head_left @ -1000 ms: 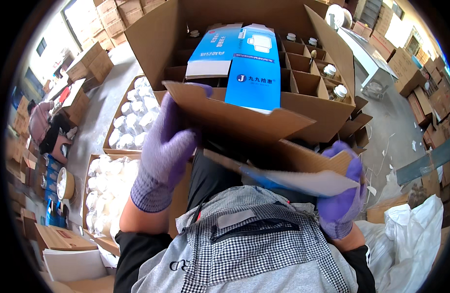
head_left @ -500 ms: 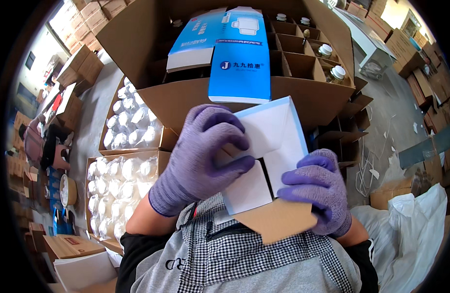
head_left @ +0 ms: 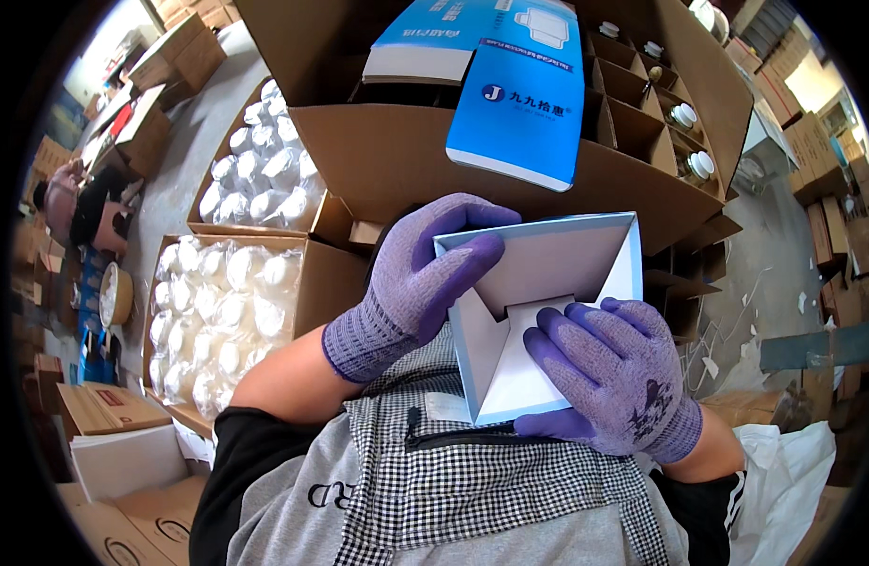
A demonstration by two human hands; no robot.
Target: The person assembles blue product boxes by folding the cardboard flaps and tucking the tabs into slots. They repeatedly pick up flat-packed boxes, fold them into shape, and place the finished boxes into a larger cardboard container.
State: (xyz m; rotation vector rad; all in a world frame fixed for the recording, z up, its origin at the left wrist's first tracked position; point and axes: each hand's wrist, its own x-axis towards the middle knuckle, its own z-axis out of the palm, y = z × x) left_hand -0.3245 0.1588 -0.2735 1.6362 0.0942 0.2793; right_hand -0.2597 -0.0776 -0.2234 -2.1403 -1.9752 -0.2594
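Observation:
In front of my body is an open paperboard box (head_left: 557, 255), white inside with a light blue rim. Its mouth tilts toward me, and flaps are folded across its bottom. My left hand (head_left: 425, 259), in a purple-grey knit glove, grips the top left corner, the thumb over the rim. My right hand (head_left: 609, 377), gloved alike, lies across the near right part, its fingers reaching inside onto the flaps and its thumb by the near edge. Just beyond, flattened blue printed boxes (head_left: 514, 127) rest on a large divided carton (head_left: 378, 141).
Capped glass bottles (head_left: 698, 168) and a spoon-like thing (head_left: 653, 75) stand in the carton's cells. On the left, two cartons hold plastic-wrapped white-topped items (head_left: 227, 302). A person (head_left: 99, 203) sits farther left. At the right lie a white sack (head_left: 783, 472) and floor scraps.
The tan flap facing me is gone from view, and the box's mouth now shows. My right hand has moved from its outer right side to inside it. The view has shifted.

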